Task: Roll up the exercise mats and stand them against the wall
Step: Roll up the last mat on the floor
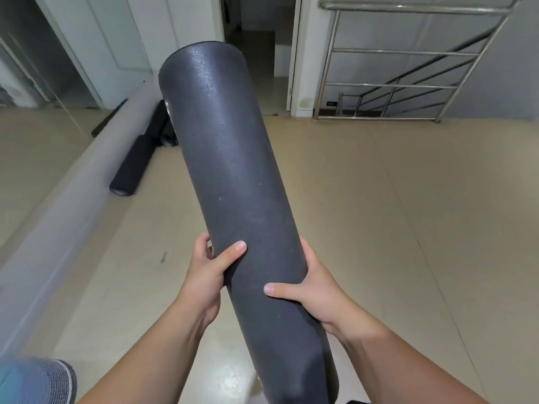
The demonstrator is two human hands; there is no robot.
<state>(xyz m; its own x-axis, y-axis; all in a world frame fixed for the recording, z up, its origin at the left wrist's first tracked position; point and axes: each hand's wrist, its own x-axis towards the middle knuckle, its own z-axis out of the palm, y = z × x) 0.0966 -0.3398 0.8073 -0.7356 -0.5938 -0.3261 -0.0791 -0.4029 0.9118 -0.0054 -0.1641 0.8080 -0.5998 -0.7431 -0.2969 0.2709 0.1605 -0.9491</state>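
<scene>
The left grip (pixel 208 275) is clamped on the rolled mat (pixel 233 170) from its left side, thumb laid across the top and fingers curled underneath out of sight. The right grip (pixel 315 287) is clamped on the same roll from the right, slightly nearer the person, thumb pressed flat on the dark surface. Both hold the lower part of the roll. The black, finely textured mat is in the air, tilted, with its far end raised toward the open doorway (pixel 256 39) and its near end dropping to the bottom edge of the view. Below it is a beige tiled floor (pixel 393 214). To the left, other dark rolled mats (pixel 128 173) lie on the floor along the foot of a low grey ledge (pixel 58 199). A steel stair railing (pixel 408 51) stands at the upper right. A blurred blue and grey fabric shape (pixel 38 380) fills the lower left corner.
</scene>
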